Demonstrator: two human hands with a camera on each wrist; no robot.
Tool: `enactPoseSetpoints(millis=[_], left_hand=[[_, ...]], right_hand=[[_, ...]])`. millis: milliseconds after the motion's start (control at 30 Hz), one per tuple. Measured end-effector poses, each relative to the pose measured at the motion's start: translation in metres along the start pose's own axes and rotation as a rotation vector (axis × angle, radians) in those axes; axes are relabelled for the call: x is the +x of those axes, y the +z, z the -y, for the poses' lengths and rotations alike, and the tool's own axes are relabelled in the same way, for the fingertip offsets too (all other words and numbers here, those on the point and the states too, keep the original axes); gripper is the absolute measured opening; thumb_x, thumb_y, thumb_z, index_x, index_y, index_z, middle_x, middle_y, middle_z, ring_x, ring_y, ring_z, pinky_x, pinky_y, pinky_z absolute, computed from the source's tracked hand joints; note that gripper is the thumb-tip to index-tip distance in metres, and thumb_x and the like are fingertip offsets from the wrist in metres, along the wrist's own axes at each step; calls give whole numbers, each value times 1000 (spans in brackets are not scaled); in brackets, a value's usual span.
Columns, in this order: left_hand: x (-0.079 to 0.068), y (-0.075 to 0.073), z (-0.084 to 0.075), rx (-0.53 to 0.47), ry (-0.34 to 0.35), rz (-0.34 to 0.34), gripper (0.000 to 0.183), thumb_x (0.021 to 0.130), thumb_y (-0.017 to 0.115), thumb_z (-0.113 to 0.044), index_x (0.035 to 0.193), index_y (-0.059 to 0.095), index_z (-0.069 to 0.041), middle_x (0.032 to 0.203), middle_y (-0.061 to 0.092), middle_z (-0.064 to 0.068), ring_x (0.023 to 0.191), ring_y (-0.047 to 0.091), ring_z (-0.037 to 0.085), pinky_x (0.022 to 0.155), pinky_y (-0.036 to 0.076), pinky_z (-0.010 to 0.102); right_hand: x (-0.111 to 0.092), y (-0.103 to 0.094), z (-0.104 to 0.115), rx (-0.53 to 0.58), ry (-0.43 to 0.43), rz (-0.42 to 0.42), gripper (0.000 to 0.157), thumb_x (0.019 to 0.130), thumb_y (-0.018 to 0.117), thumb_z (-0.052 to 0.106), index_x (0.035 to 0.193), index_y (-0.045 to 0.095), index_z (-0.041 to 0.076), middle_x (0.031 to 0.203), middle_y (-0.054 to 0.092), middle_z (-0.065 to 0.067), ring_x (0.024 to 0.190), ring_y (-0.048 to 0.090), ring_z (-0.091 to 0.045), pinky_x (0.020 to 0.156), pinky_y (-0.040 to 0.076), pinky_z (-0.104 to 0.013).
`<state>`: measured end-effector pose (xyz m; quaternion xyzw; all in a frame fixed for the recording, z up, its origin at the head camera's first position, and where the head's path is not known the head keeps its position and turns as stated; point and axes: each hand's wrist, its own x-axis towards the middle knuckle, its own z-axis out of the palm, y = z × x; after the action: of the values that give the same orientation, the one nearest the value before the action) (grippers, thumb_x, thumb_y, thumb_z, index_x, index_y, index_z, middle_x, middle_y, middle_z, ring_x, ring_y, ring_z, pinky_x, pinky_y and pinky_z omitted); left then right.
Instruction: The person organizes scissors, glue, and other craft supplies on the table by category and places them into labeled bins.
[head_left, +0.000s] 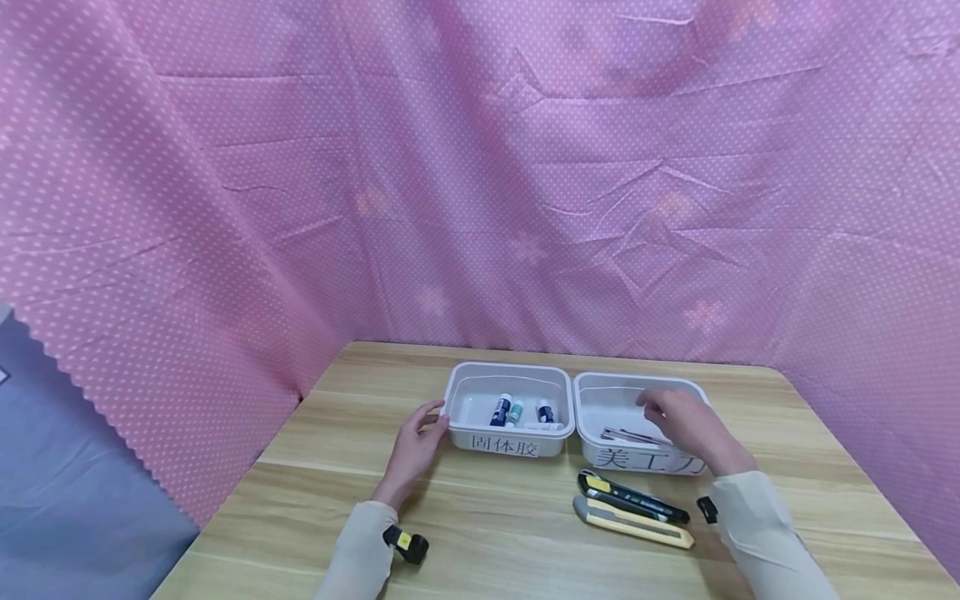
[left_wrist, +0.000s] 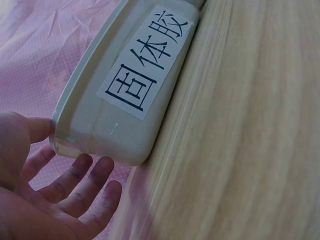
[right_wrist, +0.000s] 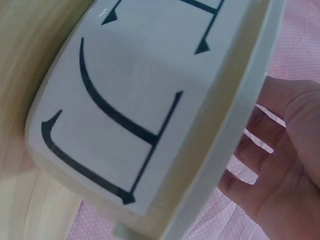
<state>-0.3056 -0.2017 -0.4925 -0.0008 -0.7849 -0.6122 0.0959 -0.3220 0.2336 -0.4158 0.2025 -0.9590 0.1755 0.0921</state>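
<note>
Slim metallic tools lie in white plastic bin under right hand, loosely bent, apparently empty. Left hand, fingers relaxed, touches white glue-stick bin; careless push there could shove it into its neighbour.

Your head view: bright, soft, even light; pale sheen toward tabletop's front edge. Your wrist views dimmer: left hand shaded, tiny glints on white bin, tabletop grain smeared, black lettering crisp.
</note>
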Motion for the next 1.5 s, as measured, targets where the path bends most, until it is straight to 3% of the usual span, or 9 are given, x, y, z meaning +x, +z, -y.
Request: enactPoseSetpoints(millis=[667,1033,1500], left_hand=[[-1,1,-3,7,-10,-5,43,104,61,-27,145,56,-14,130,64,23,115,68,36,100,54,46],[0,1,0,-11,-8,-6,44,104,62,-26,145,56,-13,129,65,22,116,67,37,102,53,47],[0,1,2,-11,-13,-9,44,103,63,-27,145,57,-15,128,66,21,115,68,36,100,54,46]], right_hand=[[-13,-5,24,-66,-143,-95,18,88,77,2,105,76,9,98,76,-7,90,71,-25,80,61,-45],[-24,-3,38,-128,-305,-210,17,83,83,4,97,77,12,93,75,-1,86,71,-19,76,60,-38],[-42,1,45,-147,-335,-207,20,84,85,15,102,78,16,96,75,3,86,71,-15,75,61,-35]])
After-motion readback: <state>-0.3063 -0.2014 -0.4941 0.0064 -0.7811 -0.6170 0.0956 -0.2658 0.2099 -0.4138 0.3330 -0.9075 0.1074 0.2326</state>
